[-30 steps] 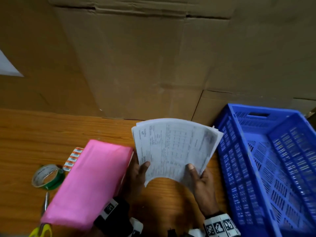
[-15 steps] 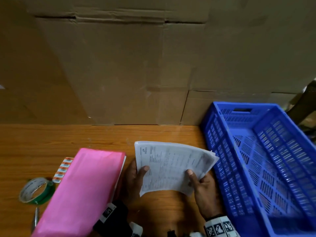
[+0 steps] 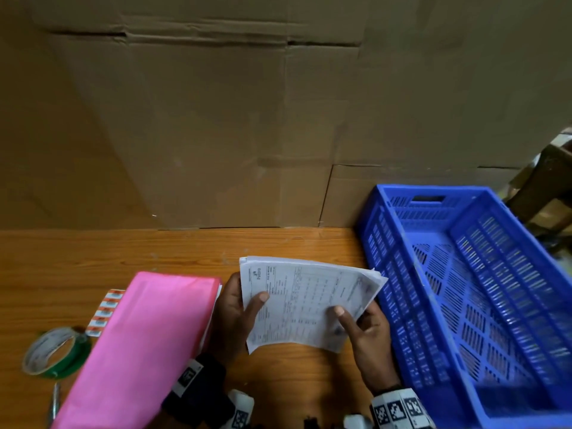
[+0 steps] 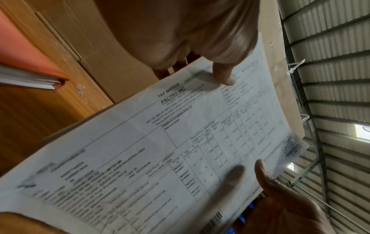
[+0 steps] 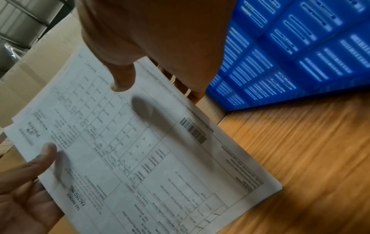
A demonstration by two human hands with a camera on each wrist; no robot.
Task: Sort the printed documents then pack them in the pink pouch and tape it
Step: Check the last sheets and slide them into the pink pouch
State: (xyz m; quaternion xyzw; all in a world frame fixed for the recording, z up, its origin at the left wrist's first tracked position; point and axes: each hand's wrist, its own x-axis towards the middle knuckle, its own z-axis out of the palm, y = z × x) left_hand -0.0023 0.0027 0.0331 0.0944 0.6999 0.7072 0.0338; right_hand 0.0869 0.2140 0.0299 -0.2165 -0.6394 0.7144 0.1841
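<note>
A stack of printed documents [image 3: 305,301], tax invoices with tables, is held above the wooden table [image 3: 154,252] by both hands. My left hand [image 3: 238,308] grips its left edge, thumb on top, fingers underneath. My right hand [image 3: 362,326] pinches the lower right corner, thumb on the top sheet. The left wrist view shows the top invoice [image 4: 180,142] under both thumbs; the right wrist view shows the same sheets [image 5: 140,150] from the other side. The pink pouch [image 3: 142,345] lies flat to the left of my left hand, with white paper edges showing at its right side.
A roll of tape [image 3: 55,351] with a green core sits left of the pouch, by a strip of small labels [image 3: 105,311] and scissors [image 3: 54,404]. A blue slatted crate [image 3: 483,292] stands at the right. A cardboard wall [image 3: 247,119] closes the back.
The fanned sheets have come together into a tighter stack and dropped lower toward the table. Both hands keep their hold on the paper.
</note>
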